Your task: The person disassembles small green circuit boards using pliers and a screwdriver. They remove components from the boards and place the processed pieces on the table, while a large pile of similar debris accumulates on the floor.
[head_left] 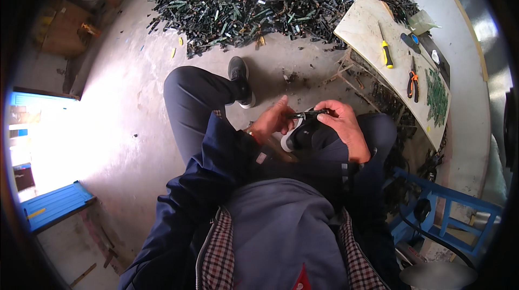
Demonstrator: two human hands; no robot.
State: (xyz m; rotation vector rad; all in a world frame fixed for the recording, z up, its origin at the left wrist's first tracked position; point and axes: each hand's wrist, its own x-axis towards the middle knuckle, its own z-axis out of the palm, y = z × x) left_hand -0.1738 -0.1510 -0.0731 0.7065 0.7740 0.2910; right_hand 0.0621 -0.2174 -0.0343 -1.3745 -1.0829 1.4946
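Over my lap, a slim dark strip (307, 114) is held level between my two hands. My left hand (268, 121) has its fingers curled round the strip's left end, and the thumb sticks up. The right end is pinched between the thumb and fingers of my right hand (346, 126). What the strip is made of is too small to tell; it resembles the pieces in the heap. Below it, a dark shoe with a white sole (292, 139) shows on my folded leg.
A large heap of dark and green strips (254, 3) covers the floor ahead. At right, a pale board (361, 26) carries a yellow screwdriver (386, 54), orange-handled pliers (413, 81) and a pile of green strips (437, 95). A blue frame (459, 198) stands at lower right.
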